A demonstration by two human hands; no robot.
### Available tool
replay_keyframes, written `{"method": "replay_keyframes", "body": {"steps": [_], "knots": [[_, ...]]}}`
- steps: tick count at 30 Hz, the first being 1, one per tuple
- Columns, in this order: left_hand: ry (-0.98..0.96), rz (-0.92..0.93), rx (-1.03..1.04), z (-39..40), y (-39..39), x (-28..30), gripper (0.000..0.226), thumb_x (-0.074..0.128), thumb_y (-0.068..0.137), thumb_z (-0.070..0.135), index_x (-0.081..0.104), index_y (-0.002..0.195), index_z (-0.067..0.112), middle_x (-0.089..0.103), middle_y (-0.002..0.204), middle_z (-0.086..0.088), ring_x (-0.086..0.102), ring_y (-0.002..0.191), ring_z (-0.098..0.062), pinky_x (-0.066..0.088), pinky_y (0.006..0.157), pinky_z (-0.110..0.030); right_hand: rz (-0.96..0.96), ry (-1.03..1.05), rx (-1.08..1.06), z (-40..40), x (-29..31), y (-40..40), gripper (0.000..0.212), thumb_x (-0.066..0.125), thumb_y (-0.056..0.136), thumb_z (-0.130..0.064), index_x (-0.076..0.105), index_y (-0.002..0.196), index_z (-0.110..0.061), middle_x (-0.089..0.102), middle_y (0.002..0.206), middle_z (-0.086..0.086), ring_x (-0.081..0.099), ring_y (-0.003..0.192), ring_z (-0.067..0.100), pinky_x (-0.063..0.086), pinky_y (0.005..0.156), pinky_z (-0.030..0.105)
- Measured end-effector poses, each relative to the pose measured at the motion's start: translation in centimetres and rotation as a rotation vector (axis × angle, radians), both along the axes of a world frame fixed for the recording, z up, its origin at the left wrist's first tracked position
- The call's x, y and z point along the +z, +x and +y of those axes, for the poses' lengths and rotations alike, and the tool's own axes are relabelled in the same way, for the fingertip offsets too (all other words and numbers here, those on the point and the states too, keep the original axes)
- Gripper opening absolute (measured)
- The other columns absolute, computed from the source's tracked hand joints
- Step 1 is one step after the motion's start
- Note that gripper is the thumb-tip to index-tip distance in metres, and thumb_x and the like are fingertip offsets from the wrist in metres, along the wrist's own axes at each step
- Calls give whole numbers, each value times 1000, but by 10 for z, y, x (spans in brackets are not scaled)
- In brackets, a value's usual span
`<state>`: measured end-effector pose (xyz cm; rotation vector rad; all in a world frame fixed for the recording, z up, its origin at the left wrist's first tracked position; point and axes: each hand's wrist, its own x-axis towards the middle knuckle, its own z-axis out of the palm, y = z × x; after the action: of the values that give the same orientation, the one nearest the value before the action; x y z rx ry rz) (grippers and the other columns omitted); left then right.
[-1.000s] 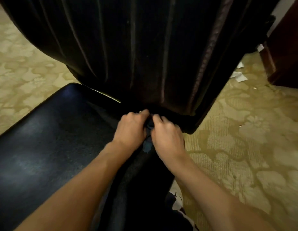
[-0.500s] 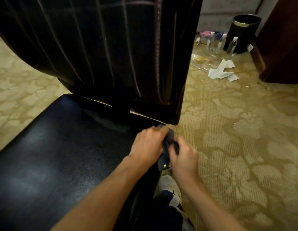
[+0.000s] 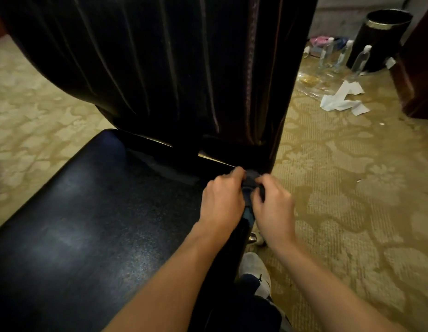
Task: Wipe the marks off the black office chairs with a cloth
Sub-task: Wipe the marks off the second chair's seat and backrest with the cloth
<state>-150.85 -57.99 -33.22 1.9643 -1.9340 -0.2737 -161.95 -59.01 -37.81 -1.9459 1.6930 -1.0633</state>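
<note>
On the chair (image 3: 88, 224), both hands' grip holds the cloth (image 3: 251, 179), now farther back.

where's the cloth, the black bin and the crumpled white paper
cloth (image 3: 250, 179): head view, dark bunched top between the hands
black bin (image 3: 380, 41): head view, side wall below the gold rim
crumpled white paper (image 3: 339, 99): head view, middle of the sheet on the carpet

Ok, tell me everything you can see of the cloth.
The cloth is small, dark blue-grey and bunched up, soft fabric by its look. Most of it is hidden between the left hand and the right hand, which both grip it. A fold hangs down between the wrists. It sits at the seat rear right corner, just under the backrest.
</note>
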Motion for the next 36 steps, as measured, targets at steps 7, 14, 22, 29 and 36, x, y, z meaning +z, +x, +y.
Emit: {"method": "replay_keyframes", "body": {"steps": [7, 14, 22, 29, 36], "knots": [[21, -160, 116, -15, 39, 7, 26, 52, 94, 14, 57, 119, 18, 67, 102, -18, 62, 99, -43, 47, 77, -46, 290, -87, 145, -19, 15, 38, 13, 68, 80, -1, 65, 91, -9, 68, 83, 9, 66, 80, 30, 51, 63, 36], [33, -249, 178, -56, 114, 9, 25, 57, 90, 12, 55, 115, 13, 63, 105, -23, 60, 102, -48, 49, 81, -50, 386, -32, 241, -61, 34, 116, 18, 46, 98, -9, 59, 110, -13, 68, 105, 8, 67, 95, 32, 50, 75, 38], [-81, -254, 289, -53, 187, 1, 25, 64, 85, 10, 58, 110, 11, 63, 93, -25, 61, 90, -50, 52, 73, -52, 332, -43, 385, -78, 34, 191, 30, 44, 99, -7, 54, 126, -14, 62, 116, 8, 61, 105, 31, 48, 78, 36], [-134, -229, 170, -18, 136, -9, 21, 60, 80, 15, 66, 100, 17, 71, 83, -15, 67, 77, -40, 52, 63, -43, 298, -143, 410, -66, 18, 131, 14, 60, 82, -7, 62, 95, -12, 63, 90, 11, 61, 88, 35, 48, 66, 40], [-230, -278, 50, 0, 111, -14, 21, 79, 67, 19, 61, 76, 18, 66, 67, 1, 64, 61, -26, 41, 50, -29, 372, -172, 357, -34, 20, 82, 22, 73, 71, 1, 57, 82, -9, 61, 77, 7, 62, 78, 30, 50, 60, 35]]}}
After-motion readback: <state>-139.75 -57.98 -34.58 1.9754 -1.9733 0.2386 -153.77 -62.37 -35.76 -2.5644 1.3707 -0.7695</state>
